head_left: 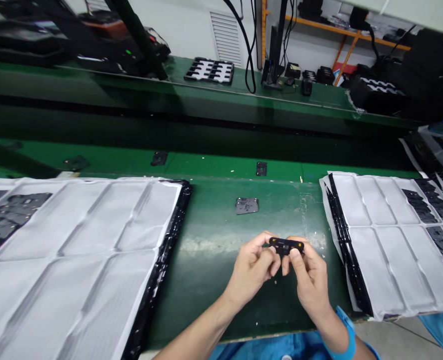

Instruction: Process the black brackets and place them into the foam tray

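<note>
Between both hands, above the green table near its front edge, is a small black plastic part (286, 246) with yellow spots near its ends. My left hand (257, 265) pinches its left end between thumb and fingers. At the right end, my right hand (308, 275) grips it with the thumb on the near face. The fingers partly cover the part's lower side. Beyond the hands, a flat dark grey plate (247, 205) lies on the table, apart from them.
A white-lined stack of trays (90, 220) stands left, some dark parts in it. Another lined stack (379, 250) stands right, with dark parts in its right compartments. Farther back, loose dark plates (261, 169) lie on a green strip, below a raised shelf (214, 92).
</note>
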A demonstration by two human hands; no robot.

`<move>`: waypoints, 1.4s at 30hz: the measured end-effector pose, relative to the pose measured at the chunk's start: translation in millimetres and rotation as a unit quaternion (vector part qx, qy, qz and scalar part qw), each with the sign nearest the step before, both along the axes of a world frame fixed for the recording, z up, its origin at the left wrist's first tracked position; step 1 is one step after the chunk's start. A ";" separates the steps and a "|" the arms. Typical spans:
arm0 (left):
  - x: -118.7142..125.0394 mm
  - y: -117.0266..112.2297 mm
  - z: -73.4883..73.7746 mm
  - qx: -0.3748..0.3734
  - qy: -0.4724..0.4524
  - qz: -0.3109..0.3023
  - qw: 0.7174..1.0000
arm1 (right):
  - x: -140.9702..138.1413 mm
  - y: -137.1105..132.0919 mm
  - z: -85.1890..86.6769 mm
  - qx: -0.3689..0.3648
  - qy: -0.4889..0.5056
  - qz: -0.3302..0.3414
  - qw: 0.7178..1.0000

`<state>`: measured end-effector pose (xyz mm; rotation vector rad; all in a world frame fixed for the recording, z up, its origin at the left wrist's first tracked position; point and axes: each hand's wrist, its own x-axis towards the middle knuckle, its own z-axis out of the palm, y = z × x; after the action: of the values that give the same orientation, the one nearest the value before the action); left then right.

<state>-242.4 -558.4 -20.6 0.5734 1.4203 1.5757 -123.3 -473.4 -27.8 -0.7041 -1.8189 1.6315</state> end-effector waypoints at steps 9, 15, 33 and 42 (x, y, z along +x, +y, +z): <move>-32.5 -31.5 1.9 -0.102 0.280 -0.129 0.946 | 5.2 15.3 -2.1 -0.063 -0.028 0.014 0.998; -33.4 -15.3 5.5 -0.071 0.263 -0.076 0.959 | 0.8 13.2 -5.2 -0.072 -0.043 0.053 0.995; -19.0 0.8 -7.7 -0.067 0.306 -0.039 0.949 | 26.3 37.3 -15.3 0.086 -0.130 0.052 0.986; -8.8 -1.5 -8.7 -0.036 0.087 0.049 0.994 | 33.8 38.3 -11.8 0.133 -0.126 0.019 0.983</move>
<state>-251.2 -559.9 -29.3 0.6189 1.6508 1.5746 -89.6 -435.1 -39.6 -0.7837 -2.1925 1.3328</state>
